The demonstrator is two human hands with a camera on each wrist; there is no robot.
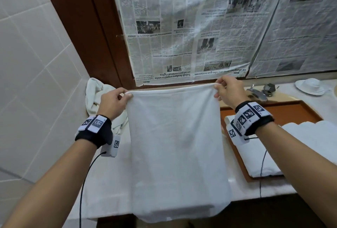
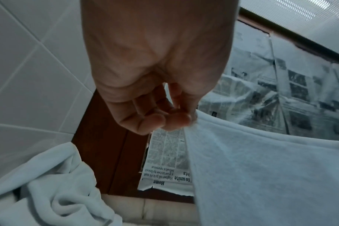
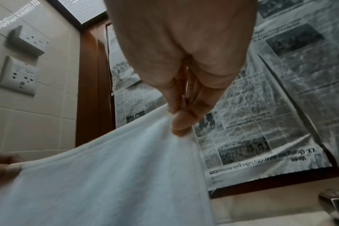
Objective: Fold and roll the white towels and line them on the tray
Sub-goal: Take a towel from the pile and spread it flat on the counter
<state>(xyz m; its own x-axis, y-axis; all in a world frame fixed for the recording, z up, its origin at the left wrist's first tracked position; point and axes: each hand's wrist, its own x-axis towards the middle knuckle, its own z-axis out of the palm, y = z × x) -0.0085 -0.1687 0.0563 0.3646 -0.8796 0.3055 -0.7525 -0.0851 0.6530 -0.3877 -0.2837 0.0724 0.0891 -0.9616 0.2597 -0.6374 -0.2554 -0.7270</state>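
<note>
A white towel point(image 1: 175, 145) hangs flat in the air above the counter, stretched by its top edge, its lower end past the counter's front. My left hand point(image 1: 116, 100) pinches the top left corner point(image 2: 192, 120) between thumb and fingers. My right hand point(image 1: 226, 89) pinches the top right corner point(image 3: 170, 120). To the right lies a brown tray point(image 1: 284, 107) holding rolled white towels point(image 1: 259, 156). The hanging towel hides part of the counter and the tray's left edge.
A heap of unfolded white towels point(image 1: 102, 98) lies at the back left against the tiled wall point(image 1: 32, 63). Newspaper point(image 1: 200, 27) covers the mirror behind. A tap point(image 1: 257, 93) and a white dish point(image 1: 310, 86) stand at the back right. Wall sockets point(image 3: 19, 76) show in the right wrist view.
</note>
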